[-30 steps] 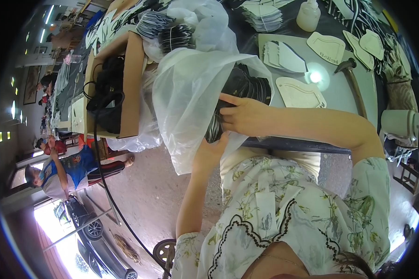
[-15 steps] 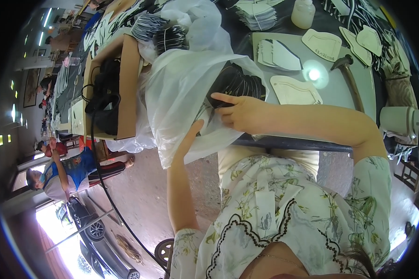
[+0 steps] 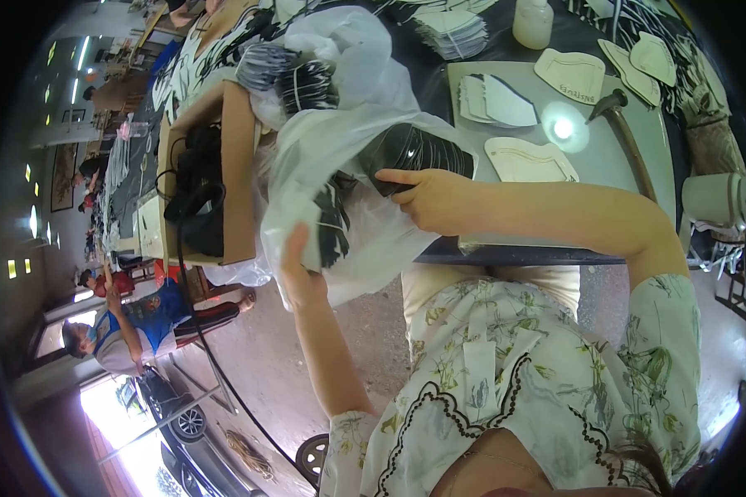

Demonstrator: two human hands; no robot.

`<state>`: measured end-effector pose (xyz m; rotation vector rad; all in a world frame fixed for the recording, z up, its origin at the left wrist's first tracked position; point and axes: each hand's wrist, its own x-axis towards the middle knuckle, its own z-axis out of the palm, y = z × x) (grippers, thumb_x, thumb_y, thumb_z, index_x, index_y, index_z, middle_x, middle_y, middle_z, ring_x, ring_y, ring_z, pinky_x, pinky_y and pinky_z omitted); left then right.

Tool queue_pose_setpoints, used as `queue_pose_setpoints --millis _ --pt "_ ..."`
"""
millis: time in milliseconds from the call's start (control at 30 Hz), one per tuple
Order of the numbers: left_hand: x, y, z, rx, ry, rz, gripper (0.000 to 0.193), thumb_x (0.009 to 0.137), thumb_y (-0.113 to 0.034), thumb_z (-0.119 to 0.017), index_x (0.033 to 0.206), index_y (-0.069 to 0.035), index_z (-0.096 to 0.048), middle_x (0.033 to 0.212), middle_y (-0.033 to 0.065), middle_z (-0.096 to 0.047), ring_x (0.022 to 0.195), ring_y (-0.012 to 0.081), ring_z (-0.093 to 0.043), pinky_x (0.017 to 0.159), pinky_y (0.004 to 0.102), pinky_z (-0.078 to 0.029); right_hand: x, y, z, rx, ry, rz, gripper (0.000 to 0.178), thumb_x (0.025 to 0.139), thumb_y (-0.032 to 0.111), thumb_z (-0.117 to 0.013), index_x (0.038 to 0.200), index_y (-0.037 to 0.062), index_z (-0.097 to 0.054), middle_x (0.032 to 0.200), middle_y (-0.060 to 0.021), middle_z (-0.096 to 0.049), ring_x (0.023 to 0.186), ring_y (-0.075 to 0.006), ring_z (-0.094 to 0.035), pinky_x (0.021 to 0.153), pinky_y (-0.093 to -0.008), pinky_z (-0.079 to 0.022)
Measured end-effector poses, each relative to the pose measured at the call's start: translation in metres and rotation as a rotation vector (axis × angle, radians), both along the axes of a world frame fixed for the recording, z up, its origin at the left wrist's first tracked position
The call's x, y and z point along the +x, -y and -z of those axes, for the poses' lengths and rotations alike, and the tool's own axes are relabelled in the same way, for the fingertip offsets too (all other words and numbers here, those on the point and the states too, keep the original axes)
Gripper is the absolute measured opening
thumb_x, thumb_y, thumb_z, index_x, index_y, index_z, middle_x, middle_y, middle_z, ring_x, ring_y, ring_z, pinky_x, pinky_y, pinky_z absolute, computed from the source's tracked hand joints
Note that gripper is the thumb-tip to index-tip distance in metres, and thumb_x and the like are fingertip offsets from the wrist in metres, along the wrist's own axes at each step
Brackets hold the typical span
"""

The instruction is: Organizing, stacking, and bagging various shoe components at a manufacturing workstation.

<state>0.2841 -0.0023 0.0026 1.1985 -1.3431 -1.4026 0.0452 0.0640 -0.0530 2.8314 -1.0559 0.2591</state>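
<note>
A translucent white plastic bag [image 3: 365,286] lies at the table's front edge with its mouth open toward me. Inside it, a bundle of black flat pieces [image 3: 439,153] rests on the right. Against this bundle my right hand [image 3: 439,201] is closed, its index finger lying along the near side. A second banded bundle of black pieces [image 3: 333,228] shows in the left part of the bag. Beside that one is my left hand [image 3: 301,269], blurred at the bag's left side. Its fingers are smeared and partly hidden, so its grip is unclear.
Left of the bag stands a cardboard box [image 3: 240,174] of black items, a black cable [image 3: 211,356] running down from it. On the right, a grey board [image 3: 588,186] carries pale templates [image 3: 530,161] and a hammer [image 3: 626,137]. A bottle [image 3: 533,23] stands behind.
My left hand has moved left and slightly down, away from my right hand. The banded bundle at the bag's left is now in plain sight. My right hand has barely shifted.
</note>
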Motion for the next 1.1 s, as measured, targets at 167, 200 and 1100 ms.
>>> queue_pose_setpoints --millis 167,200,1100 --pt "-0.007 -0.005 -0.018 0.354 -0.614 0.015 0.050 0.083 -0.014 -0.058 0.128 0.004 -0.047 0.120 0.0168 -0.058 0.107 0.0302 -0.060 0.091 0.0412 -0.050 -0.001 0.008 -0.011 0.092 0.011 -0.010 0.007 0.060 0.015 -0.061 0.062 0.0133 -0.067 0.072 0.0022 -0.061 0.098 -0.0162 -0.057 0.120 -0.0483 -0.010" --pt "-0.008 -0.007 -0.020 0.350 -0.618 0.016 0.050 0.083 -0.014 -0.058 0.128 0.004 -0.047 0.120 0.0168 -0.058 0.107 0.0302 -0.060 0.091 0.0412 -0.050 -0.004 0.007 -0.023 0.148 0.041 -0.029 0.006 0.063 0.014 -0.061 0.066 0.0117 -0.066 0.076 0.0012 -0.062 0.095 -0.0173 -0.057 0.118 -0.0487 -0.014" --pt "-0.057 -0.101 -0.066 0.069 -0.586 0.617 0.079 0.068 -0.037 -0.076 0.129 -0.001 -0.040 0.129 0.0204 -0.047 0.120 0.0329 -0.048 0.104 0.0407 -0.037 -0.037 -0.002 -0.086 0.857 1.402 0.311 0.060 0.092 0.039 -0.058 0.135 0.0001 -0.044 0.131 -0.0151 -0.052 0.110 -0.0241 -0.057 0.094 -0.0342 -0.046"
